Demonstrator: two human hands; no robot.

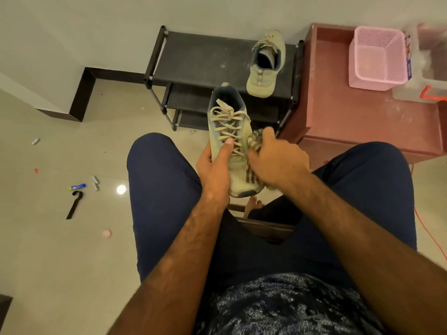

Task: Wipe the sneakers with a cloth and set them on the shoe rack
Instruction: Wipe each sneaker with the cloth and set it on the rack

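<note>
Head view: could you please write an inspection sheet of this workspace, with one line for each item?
surface: beige tiled floor.
job's things: held sneaker in front of the knees; other sneaker on the top shelf of the rack; striped cloth against the held sneaker's side.
clutter: batteries, blue tube, black hook and pink cap on the floor.
grips: left hand holds the held sneaker, thumb on the laces; right hand grips the cloth.
cables: orange cable on the floor at the right.
surroundings: pink basket on a red cabinet; pale wall.
</note>
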